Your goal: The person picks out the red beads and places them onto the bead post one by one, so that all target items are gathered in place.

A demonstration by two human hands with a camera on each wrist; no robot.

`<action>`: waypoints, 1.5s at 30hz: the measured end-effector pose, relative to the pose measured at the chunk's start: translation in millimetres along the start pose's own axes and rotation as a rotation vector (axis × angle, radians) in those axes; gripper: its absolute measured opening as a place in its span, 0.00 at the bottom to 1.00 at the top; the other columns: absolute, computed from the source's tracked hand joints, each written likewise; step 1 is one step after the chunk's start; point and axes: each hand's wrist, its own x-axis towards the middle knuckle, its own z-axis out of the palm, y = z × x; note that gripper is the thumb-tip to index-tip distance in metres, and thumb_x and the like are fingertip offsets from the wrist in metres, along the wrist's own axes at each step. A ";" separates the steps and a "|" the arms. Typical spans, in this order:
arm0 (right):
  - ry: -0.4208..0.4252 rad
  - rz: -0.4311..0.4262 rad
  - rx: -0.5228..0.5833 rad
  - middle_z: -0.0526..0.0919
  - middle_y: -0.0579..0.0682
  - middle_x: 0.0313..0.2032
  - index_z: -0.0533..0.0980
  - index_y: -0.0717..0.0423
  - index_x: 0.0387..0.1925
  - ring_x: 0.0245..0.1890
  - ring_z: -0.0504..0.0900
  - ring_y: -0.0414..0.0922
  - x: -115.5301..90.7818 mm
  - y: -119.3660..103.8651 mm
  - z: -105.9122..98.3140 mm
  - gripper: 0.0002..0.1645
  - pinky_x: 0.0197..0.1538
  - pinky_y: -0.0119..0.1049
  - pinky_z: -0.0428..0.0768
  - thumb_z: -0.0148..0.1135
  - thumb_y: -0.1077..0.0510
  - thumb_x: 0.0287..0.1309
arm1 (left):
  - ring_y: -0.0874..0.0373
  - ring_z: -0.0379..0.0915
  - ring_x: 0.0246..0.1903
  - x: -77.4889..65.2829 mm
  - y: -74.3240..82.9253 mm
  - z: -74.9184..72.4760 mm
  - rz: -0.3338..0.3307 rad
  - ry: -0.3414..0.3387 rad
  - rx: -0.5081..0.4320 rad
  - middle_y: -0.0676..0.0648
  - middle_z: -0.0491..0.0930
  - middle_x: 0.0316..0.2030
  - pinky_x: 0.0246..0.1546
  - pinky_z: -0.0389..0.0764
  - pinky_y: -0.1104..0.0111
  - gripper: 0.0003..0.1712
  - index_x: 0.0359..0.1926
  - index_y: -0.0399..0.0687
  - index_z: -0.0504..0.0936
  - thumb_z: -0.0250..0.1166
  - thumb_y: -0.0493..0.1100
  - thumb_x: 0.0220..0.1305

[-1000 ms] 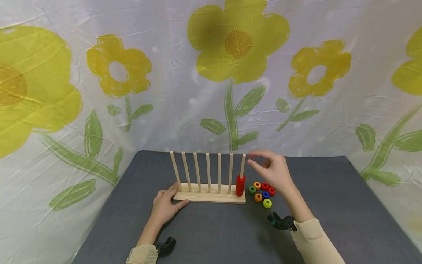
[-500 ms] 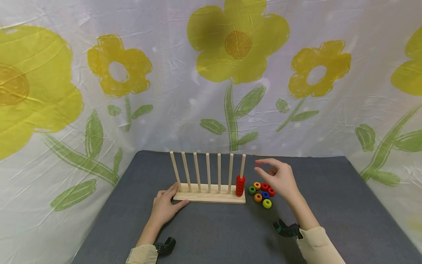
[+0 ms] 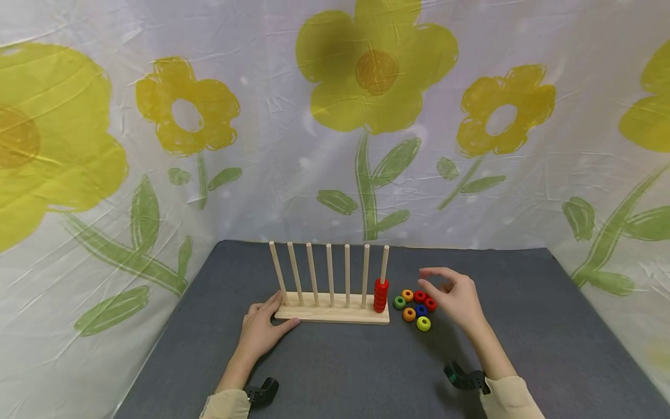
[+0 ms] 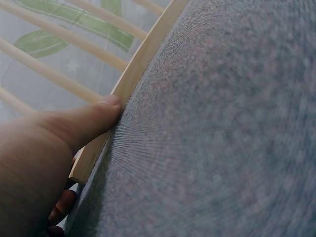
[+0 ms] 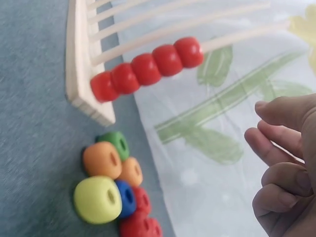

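Note:
A wooden peg rack [image 3: 335, 314] with a row of upright pegs stands on the table. Its left end is held by my left hand [image 3: 260, 330]; in the left wrist view the thumb [image 4: 94, 118] lies along the base's front edge, with the other fingers partly hidden behind the end. Several red beads [image 3: 380, 295] are stacked on the rightmost peg. My right hand [image 3: 456, 297] hovers right of the loose beads, thumb and index finger apart, nothing between them. Those beads include a yellow bead [image 5: 98, 200], a blue bead [image 3: 421, 310], a green bead [image 3: 399, 302], orange ones and red ones.
The dark grey tabletop [image 3: 340, 372] extends to a back edge against a hanging cloth [image 3: 272, 174] printed with yellow flowers. The loose beads lie close together, just right of the rack. Dark bands with cameras are worn on both wrists.
My right hand has moved right and down, away from the top of the rightmost peg toward the loose beads' right side. The left hand keeps its place on the rack.

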 end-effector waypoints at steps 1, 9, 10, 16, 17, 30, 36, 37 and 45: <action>0.002 0.009 -0.003 0.81 0.45 0.16 0.88 0.53 0.52 0.08 0.54 0.34 -1.5 2.7 -0.4 0.14 0.15 0.33 0.59 0.74 0.55 0.68 | 0.34 0.62 0.69 0.1 -0.2 0.2 0.000 0.000 0.000 0.40 0.65 0.79 0.64 0.63 0.38 0.52 0.81 0.45 0.65 0.75 0.61 0.65; -0.008 0.095 0.003 0.76 0.46 0.13 0.87 0.54 0.54 0.08 0.54 0.35 -12.7 26.0 -2.7 0.16 0.14 0.34 0.59 0.73 0.54 0.69 | 0.34 0.63 0.69 0.4 -0.4 0.5 0.005 0.005 0.003 0.40 0.65 0.79 0.64 0.63 0.37 0.52 0.81 0.45 0.65 0.75 0.61 0.65; -0.010 0.101 0.003 0.78 0.49 0.14 0.87 0.55 0.54 0.08 0.54 0.35 -13.8 29.3 -2.7 0.16 0.14 0.34 0.59 0.73 0.54 0.69 | 0.34 0.63 0.69 0.4 -0.5 0.5 0.006 0.006 0.002 0.40 0.65 0.79 0.64 0.63 0.37 0.52 0.81 0.45 0.65 0.75 0.61 0.65; -0.010 0.146 0.004 0.87 0.61 0.27 0.86 0.56 0.57 0.09 0.55 0.36 -18.5 46.0 -0.1 0.18 0.14 0.33 0.60 0.72 0.55 0.69 | 0.34 0.63 0.68 0.1 -1.5 1.2 0.010 0.008 0.005 0.40 0.66 0.79 0.64 0.63 0.38 0.51 0.81 0.45 0.66 0.75 0.61 0.65; -0.009 0.153 0.007 0.88 0.61 0.31 0.86 0.57 0.57 0.09 0.55 0.37 -18.9 48.0 0.5 0.18 0.14 0.34 0.60 0.72 0.55 0.69 | 0.34 0.63 0.68 -0.2 -1.6 1.2 0.010 0.008 0.006 0.40 0.66 0.79 0.64 0.63 0.38 0.51 0.81 0.45 0.66 0.75 0.61 0.65; 0.031 0.201 -0.026 0.89 0.61 0.50 0.85 0.58 0.58 0.11 0.55 0.35 -24.7 76.0 9.7 0.20 0.16 0.33 0.62 0.74 0.57 0.67 | 0.34 0.64 0.68 -0.5 -1.5 0.0 0.021 0.011 0.009 0.40 0.66 0.78 0.64 0.63 0.37 0.51 0.80 0.45 0.66 0.75 0.61 0.65; 0.057 0.205 -0.027 0.89 0.60 0.50 0.86 0.57 0.57 0.12 0.54 0.35 -27.2 85.3 12.9 0.20 0.18 0.32 0.62 0.75 0.57 0.66 | 0.34 0.64 0.68 0.0 -0.6 0.0 0.033 0.023 0.006 0.39 0.66 0.78 0.64 0.64 0.37 0.51 0.80 0.44 0.66 0.75 0.60 0.65; 0.061 0.207 -0.027 0.89 0.60 0.50 0.86 0.57 0.57 0.12 0.54 0.35 -27.4 86.7 13.2 0.20 0.17 0.32 0.62 0.75 0.57 0.65 | 0.34 0.64 0.68 0.1 -0.8 0.2 0.033 0.022 0.006 0.39 0.66 0.78 0.64 0.64 0.37 0.51 0.80 0.44 0.66 0.75 0.60 0.65; 0.062 0.190 -0.055 0.89 0.60 0.50 0.86 0.57 0.56 0.11 0.53 0.34 -28.4 94.9 14.9 0.20 0.16 0.31 0.61 0.76 0.56 0.64 | 0.35 0.64 0.68 -0.6 -1.9 0.9 0.015 0.010 0.010 0.40 0.66 0.78 0.64 0.63 0.38 0.52 0.81 0.46 0.65 0.75 0.62 0.65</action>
